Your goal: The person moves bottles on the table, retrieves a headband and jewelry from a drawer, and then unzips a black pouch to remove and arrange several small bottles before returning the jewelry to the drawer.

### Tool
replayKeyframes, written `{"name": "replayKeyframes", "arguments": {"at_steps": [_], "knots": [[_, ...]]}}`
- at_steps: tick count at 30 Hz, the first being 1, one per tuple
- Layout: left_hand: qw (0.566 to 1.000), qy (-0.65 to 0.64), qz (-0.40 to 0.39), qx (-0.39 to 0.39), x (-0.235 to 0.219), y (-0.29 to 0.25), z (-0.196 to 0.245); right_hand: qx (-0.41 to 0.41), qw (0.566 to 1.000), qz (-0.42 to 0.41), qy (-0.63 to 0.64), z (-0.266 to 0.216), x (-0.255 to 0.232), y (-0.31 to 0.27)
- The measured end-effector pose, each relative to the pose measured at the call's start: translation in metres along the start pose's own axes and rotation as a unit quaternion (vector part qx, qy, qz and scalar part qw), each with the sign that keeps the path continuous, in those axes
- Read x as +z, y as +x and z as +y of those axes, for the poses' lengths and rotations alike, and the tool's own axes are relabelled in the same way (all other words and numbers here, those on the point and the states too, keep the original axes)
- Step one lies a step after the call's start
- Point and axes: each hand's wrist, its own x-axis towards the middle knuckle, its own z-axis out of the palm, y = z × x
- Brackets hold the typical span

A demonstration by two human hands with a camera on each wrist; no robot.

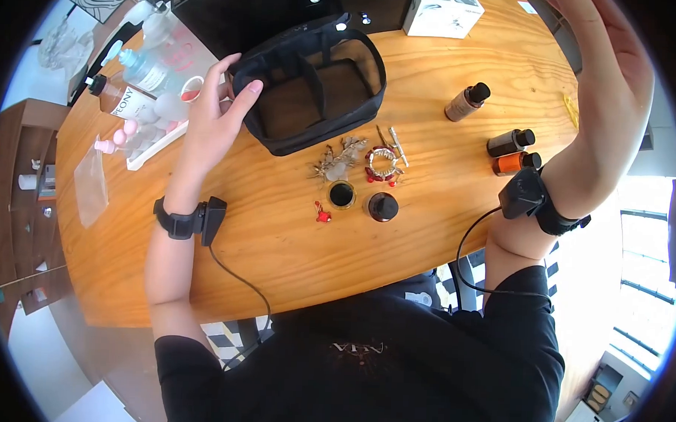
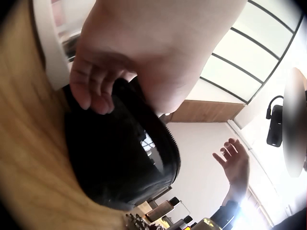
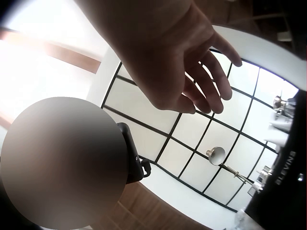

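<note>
My left hand (image 1: 216,121) grips the left rim of an open-topped black zip bag (image 1: 311,132), its thumb lying over the edge. Mesh-like sides and an inner divider show in the bag. In the left wrist view, curled fingers (image 2: 98,96) lie over the bag's edge beside the zip. My right hand (image 3: 189,62) is raised in the air over the right side, fingers loosely bent and holding nothing. In front of the bag lie a beaded bracelet (image 1: 368,170), a leafy hair ornament (image 1: 338,160) and a red pendant (image 1: 322,213), beside two small dark-topped bottles (image 1: 383,207).
Several small bottles, one brown (image 1: 462,105) and one orange (image 1: 509,165), lie at the right. A white tray (image 1: 148,157) of pump bottles stands left, near a clear plastic pouch (image 1: 91,189). Behind the bag are a black speaker-like box (image 1: 233,21) and a white box (image 1: 443,17).
</note>
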Motion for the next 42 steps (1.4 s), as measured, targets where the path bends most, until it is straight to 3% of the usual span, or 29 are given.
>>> {"name": "replayKeyframes", "arguments": {"at_steps": [6,8,10,13,16,18,20,22,25,28,33,37,40,42], "knots": [[0.981,-0.195,0.012,0.007,0.017,0.005,-0.039,0.055,0.995,-0.073,0.047,0.002,0.008,-0.004],[0.970,-0.243,0.000,0.007,0.017,0.007,-0.047,0.045,0.983,-0.169,0.050,0.003,0.009,-0.003],[0.959,-0.282,-0.007,-0.007,0.017,0.007,-0.046,-0.020,0.949,-0.315,0.009,0.004,0.003,-0.001],[0.954,-0.295,-0.026,-0.041,0.013,0.006,-0.046,0.059,0.884,-0.462,-0.038,0.000,0.007,-0.009],[0.953,-0.297,-0.037,-0.050,0.011,0.008,-0.047,0.038,0.909,-0.412,-0.048,0.004,0.020,-0.013],[0.952,-0.300,-0.040,-0.053,0.012,0.008,-0.049,0.087,0.923,-0.363,-0.089,-0.019,0.031,-0.013],[0.952,-0.299,-0.042,-0.054,0.011,0.009,-0.049,0.092,0.920,-0.373,-0.085,-0.021,0.035,-0.012],[0.952,-0.296,-0.043,-0.066,0.010,0.009,-0.047,0.055,0.895,-0.441,-0.039,0.004,0.026,-0.013],[0.952,-0.295,-0.039,-0.075,0.009,0.008,-0.046,0.055,0.913,-0.402,-0.052,0.008,0.014,-0.011],[0.951,-0.296,-0.035,-0.081,0.010,0.005,-0.039,0.197,0.876,-0.418,-0.136,0.018,-0.005,-0.006],[0.954,-0.288,-0.042,-0.073,0.012,0.006,-0.039,0.154,0.876,-0.365,-0.274,0.037,-0.015,-0.059],[0.955,-0.286,-0.047,-0.065,0.010,0.004,-0.040,0.304,0.824,-0.403,-0.256,0.044,-0.014,-0.076],[0.955,-0.283,-0.058,-0.061,0.010,0.007,-0.042,0.269,0.829,-0.419,-0.253,0.043,-0.011,-0.069],[0.955,-0.284,-0.058,-0.063,0.009,0.007,-0.043,0.225,0.870,-0.385,-0.210,0.027,-0.008,-0.052]]}}
